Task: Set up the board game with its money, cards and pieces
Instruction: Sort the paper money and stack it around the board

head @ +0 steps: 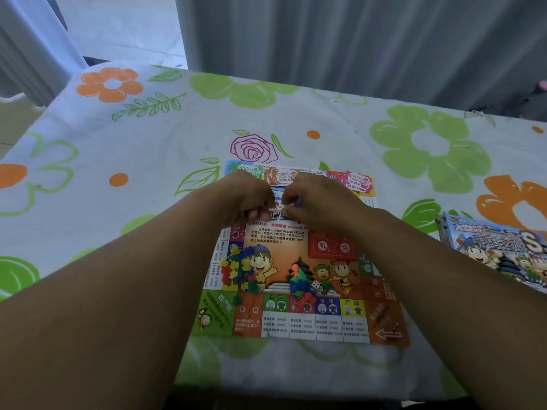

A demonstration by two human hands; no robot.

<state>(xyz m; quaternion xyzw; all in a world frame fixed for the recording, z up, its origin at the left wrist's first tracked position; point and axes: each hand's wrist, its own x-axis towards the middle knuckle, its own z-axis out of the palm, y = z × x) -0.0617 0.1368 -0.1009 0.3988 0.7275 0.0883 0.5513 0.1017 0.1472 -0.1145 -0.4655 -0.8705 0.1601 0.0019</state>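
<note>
A colourful paper game board (331,318) lies flat on the table. Along its far edge sit several paper money bills: green (248,170), orange (279,176) and pink (358,180). A red card stack (333,247) rests right of centre. Small plastic houses (239,269) are heaped at the left, and pawns with a white die (305,284) stand in the middle. My left hand (247,199) and my right hand (310,199) meet over the board's upper middle, fingers curled, together pinching a small bluish item I cannot make out.
The game box (497,253) lies at the right edge of the table. A flowered tablecloth (133,149) covers the table. Grey curtains (355,39) hang behind the far edge, with floor visible at the far left.
</note>
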